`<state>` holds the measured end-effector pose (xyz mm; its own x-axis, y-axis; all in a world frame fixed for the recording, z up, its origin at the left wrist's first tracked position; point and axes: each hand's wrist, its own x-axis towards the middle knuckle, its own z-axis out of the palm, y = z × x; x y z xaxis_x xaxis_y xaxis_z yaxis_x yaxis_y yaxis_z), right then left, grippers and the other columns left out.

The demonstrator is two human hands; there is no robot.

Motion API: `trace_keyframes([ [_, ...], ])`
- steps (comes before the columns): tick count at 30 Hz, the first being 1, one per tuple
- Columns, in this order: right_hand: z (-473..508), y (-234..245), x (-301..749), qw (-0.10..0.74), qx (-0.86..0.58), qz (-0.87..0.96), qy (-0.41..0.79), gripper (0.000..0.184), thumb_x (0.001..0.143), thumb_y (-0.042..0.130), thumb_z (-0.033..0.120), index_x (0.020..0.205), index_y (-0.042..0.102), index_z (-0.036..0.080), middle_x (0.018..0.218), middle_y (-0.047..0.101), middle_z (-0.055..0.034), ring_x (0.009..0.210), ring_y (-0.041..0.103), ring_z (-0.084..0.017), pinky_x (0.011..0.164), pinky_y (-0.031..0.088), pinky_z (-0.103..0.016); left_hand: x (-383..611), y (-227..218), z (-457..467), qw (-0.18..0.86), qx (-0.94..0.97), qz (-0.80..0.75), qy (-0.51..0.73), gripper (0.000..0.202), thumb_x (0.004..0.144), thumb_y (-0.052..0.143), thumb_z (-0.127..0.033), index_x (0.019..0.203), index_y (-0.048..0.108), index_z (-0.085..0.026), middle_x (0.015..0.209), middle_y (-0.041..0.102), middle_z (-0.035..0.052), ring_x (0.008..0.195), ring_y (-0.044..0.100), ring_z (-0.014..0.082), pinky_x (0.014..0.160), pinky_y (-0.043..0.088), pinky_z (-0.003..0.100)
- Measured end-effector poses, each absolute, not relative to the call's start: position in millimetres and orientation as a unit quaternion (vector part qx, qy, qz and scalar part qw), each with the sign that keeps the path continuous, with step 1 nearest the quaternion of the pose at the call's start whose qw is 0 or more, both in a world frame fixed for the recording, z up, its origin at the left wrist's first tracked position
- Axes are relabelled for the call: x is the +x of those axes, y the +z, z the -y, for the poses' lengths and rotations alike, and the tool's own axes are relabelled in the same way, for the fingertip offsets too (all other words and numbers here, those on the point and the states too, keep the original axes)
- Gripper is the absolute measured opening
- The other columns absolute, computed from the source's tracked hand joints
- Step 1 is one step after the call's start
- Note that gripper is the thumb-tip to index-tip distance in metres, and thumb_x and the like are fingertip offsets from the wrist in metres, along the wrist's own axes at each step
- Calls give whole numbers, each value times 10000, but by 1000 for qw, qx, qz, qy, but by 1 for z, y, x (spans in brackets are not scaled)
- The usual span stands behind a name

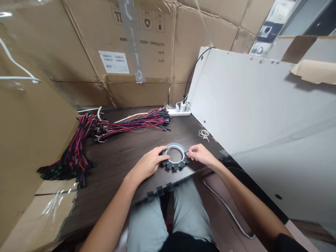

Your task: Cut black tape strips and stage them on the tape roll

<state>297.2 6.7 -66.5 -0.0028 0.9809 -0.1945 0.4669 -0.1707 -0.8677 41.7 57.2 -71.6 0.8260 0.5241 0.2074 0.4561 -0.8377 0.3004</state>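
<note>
A roll of grey tape (pixel 176 144) with a white inner ring lies flat on the dark table near its front edge. Short dark tape strips (pixel 175 166) stick out around the near side of its rim, like teeth. My left hand (pixel 147 163) grips the roll from the left, thumb and fingers on the ring. At the roll's right rim, my right hand (pixel 200 154) is closed in a pinch on the end of a tape strip, which the fingertips mostly hide. More dark tape pieces (pixel 160 190) hang from the table's front edge, left of the roll.
Bundles of red, black and purple wires (pixel 133 125) lie at the back and left of the table (pixel 115 168). Behind them is a white power strip (pixel 172 112) with plugs. A small coil of pale cord (pixel 204 134) lies right. Cardboard (pixel 147 63) and a white panel (pixel 252 101) wall the table.
</note>
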Motion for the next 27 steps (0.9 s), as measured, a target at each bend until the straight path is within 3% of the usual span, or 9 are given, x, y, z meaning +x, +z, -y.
trace_keyframes([
  [6,-15,-55,297,194,-690,572,400,322,729,619,403,526,565,160,445,541,-9,371,406,-86,423,292,-227,42,-70,-57,120,948,-260,136,471,817,390,14,1097,652,-259,1377,465,48,1231,492,209,999,461,380],
  [9,-23,-45,300,93,-710,575,396,457,757,590,506,460,551,161,399,521,-31,340,415,-102,440,324,-250,42,-68,-57,114,949,-259,139,477,804,397,23,1096,656,-251,1372,468,60,1234,492,210,1000,462,372],
  [11,-20,-40,304,75,-734,581,344,529,735,610,559,398,494,167,390,508,-42,365,438,-113,460,328,-257,42,-67,-57,106,948,-265,143,473,802,404,20,1095,660,-247,1366,473,67,1230,497,214,996,467,369],
  [13,-6,-39,307,144,-746,581,293,536,718,637,553,391,443,175,393,484,-29,401,441,-113,469,312,-252,42,-66,-56,98,947,-269,147,476,798,405,21,1096,663,-247,1359,481,69,1220,506,213,989,473,364],
  [17,52,-58,310,474,-712,432,286,499,770,590,539,477,416,174,452,442,14,428,376,-78,448,278,-223,42,-67,-56,91,948,-268,143,509,772,387,41,1089,669,-240,1349,493,70,1202,520,212,968,487,353],
  [19,81,-77,306,596,-696,284,285,473,703,667,522,503,423,169,458,415,34,408,323,-56,409,229,-205,41,-68,-57,91,949,-268,142,520,758,381,48,1082,672,-236,1351,492,70,1205,517,214,967,487,353],
  [21,97,-97,300,635,-668,154,357,420,601,745,505,593,503,162,509,481,22,401,343,-55,374,186,-190,41,-70,-57,92,948,-266,147,526,754,379,48,1084,673,-239,1354,488,66,1209,514,210,975,483,354],
  [24,97,-116,291,661,-597,52,452,422,553,775,475,753,599,148,676,608,-50,468,467,-88,351,231,-182,42,-71,-58,97,947,-264,158,513,763,380,36,1080,674,-239,1354,488,63,1204,516,200,987,475,352],
  [27,85,-115,282,697,-554,58,451,337,590,750,428,698,567,166,636,568,-38,453,437,-85,325,228,-189,42,-71,-59,102,946,-263,162,491,775,380,23,1072,676,-231,1352,491,69,1204,517,205,989,476,359],
])
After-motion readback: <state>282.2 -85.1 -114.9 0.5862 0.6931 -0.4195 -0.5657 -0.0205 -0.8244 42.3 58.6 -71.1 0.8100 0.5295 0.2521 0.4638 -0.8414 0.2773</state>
